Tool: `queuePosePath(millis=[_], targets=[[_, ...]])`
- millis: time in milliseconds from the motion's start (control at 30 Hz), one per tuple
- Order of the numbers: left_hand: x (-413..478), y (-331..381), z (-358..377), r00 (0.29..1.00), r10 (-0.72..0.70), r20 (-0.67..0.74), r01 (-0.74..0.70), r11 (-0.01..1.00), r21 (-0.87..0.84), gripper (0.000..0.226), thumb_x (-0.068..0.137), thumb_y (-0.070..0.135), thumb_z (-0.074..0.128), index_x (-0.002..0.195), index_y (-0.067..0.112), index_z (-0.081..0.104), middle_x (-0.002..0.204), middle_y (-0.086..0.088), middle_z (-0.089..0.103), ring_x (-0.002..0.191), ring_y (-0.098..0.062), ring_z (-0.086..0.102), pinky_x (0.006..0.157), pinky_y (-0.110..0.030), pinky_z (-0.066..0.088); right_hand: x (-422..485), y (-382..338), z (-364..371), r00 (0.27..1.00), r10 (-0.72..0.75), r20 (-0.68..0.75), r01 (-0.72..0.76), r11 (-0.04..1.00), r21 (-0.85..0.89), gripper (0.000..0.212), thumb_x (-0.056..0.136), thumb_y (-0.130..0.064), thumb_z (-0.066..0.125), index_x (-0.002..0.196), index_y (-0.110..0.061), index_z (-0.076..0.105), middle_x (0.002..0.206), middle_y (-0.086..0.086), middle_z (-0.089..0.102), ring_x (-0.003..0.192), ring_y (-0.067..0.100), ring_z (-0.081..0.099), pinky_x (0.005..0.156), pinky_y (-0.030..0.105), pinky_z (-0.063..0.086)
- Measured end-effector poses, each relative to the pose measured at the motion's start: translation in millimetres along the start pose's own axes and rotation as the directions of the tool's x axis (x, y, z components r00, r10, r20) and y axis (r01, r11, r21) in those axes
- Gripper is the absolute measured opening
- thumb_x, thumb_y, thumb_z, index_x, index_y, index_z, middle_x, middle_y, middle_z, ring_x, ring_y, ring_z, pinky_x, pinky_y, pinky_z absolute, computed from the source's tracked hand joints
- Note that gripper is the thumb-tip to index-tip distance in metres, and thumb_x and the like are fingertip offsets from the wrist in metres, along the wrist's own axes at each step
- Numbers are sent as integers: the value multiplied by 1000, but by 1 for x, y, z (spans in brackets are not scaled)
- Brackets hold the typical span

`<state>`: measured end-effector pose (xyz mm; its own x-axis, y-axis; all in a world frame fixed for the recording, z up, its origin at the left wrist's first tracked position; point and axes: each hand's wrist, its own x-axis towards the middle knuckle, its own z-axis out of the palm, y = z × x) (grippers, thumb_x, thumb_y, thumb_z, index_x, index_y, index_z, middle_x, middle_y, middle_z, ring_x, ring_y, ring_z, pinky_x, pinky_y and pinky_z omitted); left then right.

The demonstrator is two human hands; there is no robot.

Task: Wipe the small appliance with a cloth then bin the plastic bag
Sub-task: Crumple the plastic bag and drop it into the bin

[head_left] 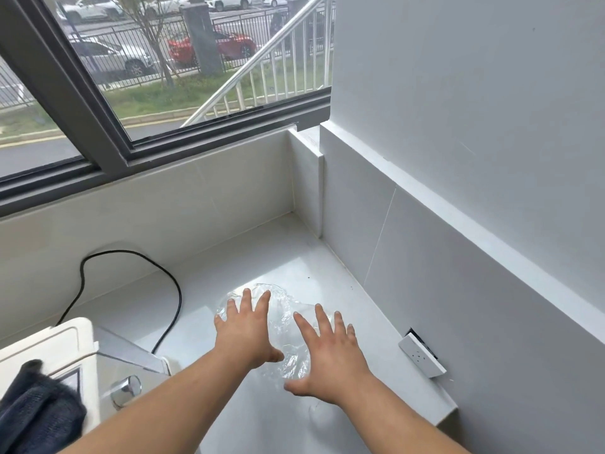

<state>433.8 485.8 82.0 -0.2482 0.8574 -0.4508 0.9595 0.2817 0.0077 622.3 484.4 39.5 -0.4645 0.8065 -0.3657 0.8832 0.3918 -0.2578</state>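
A: On the surface (pixel 203 309), right of centre, lies the bag (pixel 288 326), clear and crumpled. Both hands are over it, fingers spread wide, gripping nothing.

B: Touching it?

A: The left hand (pixel 245 329) lies across its left part and the right hand (pixel 330 355) across its right, with the bag showing between them. They look to be on it or just above; I cannot tell which.

B: And the appliance?

A: Near left corner, a white appliance (pixel 75 348) with a chrome knob. A dark cloth (pixel 36 411) lies on it, no hand near. A black cord (pixel 170 283) loops off behind it towards the far wall.

B: So the wiping is finished?

A: That's my guess. The cloth is put down and both hands are on the bag. Whether the appliance is clean I cannot say.

B: What's left?

A: Gathering the bag up and binning it. It is not yet lifted, and no bin shows anywhere.

B: Anything in the way?

A: A socket (pixel 422 358) sits near the right wall, apart from the bag.
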Motion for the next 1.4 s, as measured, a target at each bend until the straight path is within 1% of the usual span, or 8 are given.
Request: queuePosePath(millis=[300,433,533,667,867,1100,1200,1400], targets=[[5,4,20,1000,-29,10,29,999,21,131,73,63,83,165,30,-5,168,-18,21,146,-34,31,108,-42,43,4,2,6,997,77,-1,-77,997,-21,107,93,-45,65,163,-35,-15,174,16,-8,131,39,46,102,44,47],[1,8,22,999,-17,40,18,1000,-25,120,78,53,80,164,28,0,124,-6,59,124,-29,48,87,-37,46,6,6,5,989,138,-52,-135,989,56,88,101,-38,55,166,-27,-4,160,12,31,114,33,60,87,41,54],[-11,12,18,999,18,31,-16,997,-79,99,86,26,67,164,28,6,86,3,54,99,-25,54,70,-34,46,3,3,4,988,137,-74,-131,989,74,84,103,-42,54,166,-26,1,150,9,42,111,32,62,83,41,55],[-24,13,7,996,61,-69,-73,981,-182,75,88,11,48,157,31,27,98,3,60,100,-23,53,68,-33,46,-2,-5,0,977,178,-116,-151,965,214,80,103,-48,52,165,-29,6,148,6,47,113,31,63,84,40,53],[-44,12,-26,976,20,-215,-114,893,-434,39,89,17,46,122,34,57,107,12,66,92,-17,59,59,-26,39,-8,-18,-38,918,382,107,-287,453,844,62,103,-53,49,159,-33,32,151,6,53,126,27,60,101,43,55],[-78,15,-51,948,45,-315,-254,701,-667,17,92,28,55,98,43,56,95,18,68,82,-5,63,64,-28,43,-33,-48,-72,939,253,233,-205,-132,970,44,99,-63,51,133,-38,61,134,-5,66,107,33,72,81,46,64],[-97,12,-55,940,68,-333,-301,624,-721,18,85,33,58,99,44,57,96,21,67,80,0,62,63,-26,44,-44,-63,-83,966,200,166,-119,-229,966,39,100,-56,56,129,-32,66,121,1,78,102,35,78,87,53,64],[-134,-18,-71,899,191,-395,-419,643,-641,49,75,50,62,123,42,56,115,23,60,100,1,59,73,-19,44,-74,-95,-109,961,276,17,22,-138,990,13,99,-28,65,110,-23,61,101,3,75,70,23,71,57,32,56]])
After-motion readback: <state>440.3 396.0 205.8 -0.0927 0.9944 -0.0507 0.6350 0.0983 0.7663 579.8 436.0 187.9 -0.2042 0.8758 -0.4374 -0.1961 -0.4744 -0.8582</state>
